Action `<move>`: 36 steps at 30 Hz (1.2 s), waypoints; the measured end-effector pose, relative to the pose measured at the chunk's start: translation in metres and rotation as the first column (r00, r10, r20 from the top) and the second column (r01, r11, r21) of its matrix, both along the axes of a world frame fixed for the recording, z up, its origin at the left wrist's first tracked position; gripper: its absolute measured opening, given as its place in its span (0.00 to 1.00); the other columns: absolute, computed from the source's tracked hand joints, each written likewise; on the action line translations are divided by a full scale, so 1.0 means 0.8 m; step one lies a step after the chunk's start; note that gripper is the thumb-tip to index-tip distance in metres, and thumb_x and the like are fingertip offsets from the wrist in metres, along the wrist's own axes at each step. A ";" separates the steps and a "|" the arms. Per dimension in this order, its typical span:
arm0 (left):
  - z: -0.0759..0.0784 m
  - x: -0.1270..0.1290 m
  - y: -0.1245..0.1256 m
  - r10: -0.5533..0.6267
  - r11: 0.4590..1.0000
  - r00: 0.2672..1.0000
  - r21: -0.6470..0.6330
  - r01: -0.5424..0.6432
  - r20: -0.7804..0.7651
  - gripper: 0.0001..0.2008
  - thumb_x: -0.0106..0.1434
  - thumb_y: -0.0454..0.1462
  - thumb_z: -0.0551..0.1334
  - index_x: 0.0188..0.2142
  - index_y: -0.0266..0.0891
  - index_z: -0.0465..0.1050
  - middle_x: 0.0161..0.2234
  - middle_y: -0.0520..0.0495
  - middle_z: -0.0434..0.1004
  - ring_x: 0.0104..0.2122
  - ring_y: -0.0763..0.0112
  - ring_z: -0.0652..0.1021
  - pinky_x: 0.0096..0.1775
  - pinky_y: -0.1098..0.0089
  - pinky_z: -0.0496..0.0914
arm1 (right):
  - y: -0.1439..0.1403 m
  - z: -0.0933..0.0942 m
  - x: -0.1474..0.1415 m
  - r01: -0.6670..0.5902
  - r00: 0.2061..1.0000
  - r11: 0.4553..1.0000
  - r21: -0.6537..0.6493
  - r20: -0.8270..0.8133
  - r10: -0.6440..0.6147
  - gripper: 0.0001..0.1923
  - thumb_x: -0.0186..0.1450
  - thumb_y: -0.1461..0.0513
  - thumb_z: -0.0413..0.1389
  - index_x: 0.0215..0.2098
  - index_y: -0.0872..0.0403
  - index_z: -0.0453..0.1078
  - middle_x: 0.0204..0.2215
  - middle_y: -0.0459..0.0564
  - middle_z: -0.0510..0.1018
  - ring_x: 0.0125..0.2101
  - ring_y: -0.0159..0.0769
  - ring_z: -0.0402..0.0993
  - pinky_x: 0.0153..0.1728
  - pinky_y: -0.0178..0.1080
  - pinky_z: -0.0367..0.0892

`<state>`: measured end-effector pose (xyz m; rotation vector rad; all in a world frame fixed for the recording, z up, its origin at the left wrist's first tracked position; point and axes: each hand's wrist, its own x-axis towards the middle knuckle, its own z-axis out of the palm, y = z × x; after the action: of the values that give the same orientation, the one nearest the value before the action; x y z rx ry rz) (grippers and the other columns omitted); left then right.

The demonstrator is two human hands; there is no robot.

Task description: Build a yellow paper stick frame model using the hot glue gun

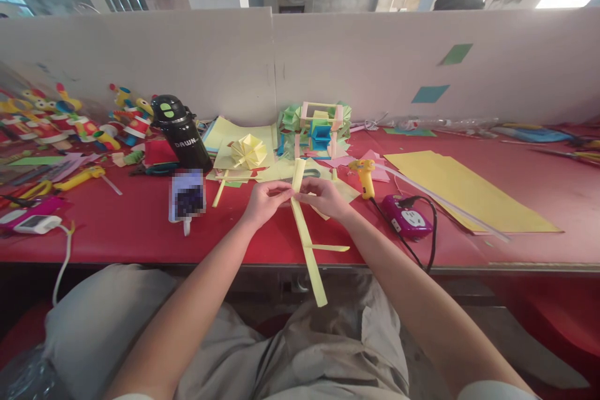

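Note:
A long pale-yellow paper strip (304, 237) runs between my hands, its lower end hanging past the table edge. My left hand (268, 201) pinches it from the left near the top. From the other side, my right hand (324, 195) grips the same part with fingers closed. A thin rolled yellow paper piece (330, 248) sticks out sideways near the strip's middle; whether it is joined there I cannot tell. Just beyond my hands lie a folded yellow paper ball (249, 151) and a paper construction (321, 131) with green, blue and pink parts.
An orange glue gun (364, 176) and a purple power socket (407, 217) sit to the right, with a cable. Large yellow sheets (459, 190) lie farther right. Left are a black bottle (182, 134), a phone (187, 195) on a stand, and several colourful bird figures (70, 115).

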<state>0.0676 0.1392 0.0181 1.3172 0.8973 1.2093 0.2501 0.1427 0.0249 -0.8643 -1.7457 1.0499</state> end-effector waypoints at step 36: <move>0.000 0.004 0.001 0.086 0.971 0.994 -0.230 -0.069 0.066 0.12 0.44 0.37 0.74 0.28 0.36 0.79 0.28 0.47 0.81 0.30 0.65 0.80 0.40 0.62 0.76 | -0.003 -0.007 -0.006 0.062 0.992 0.997 0.039 -0.113 -0.057 0.15 0.57 0.50 0.65 0.33 0.52 0.75 0.32 0.50 0.77 0.34 0.39 0.74 0.39 0.44 0.72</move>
<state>0.0704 0.1396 0.0184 1.0550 1.0090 1.1699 0.2451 0.1405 0.0195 -0.8108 -1.6331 1.0002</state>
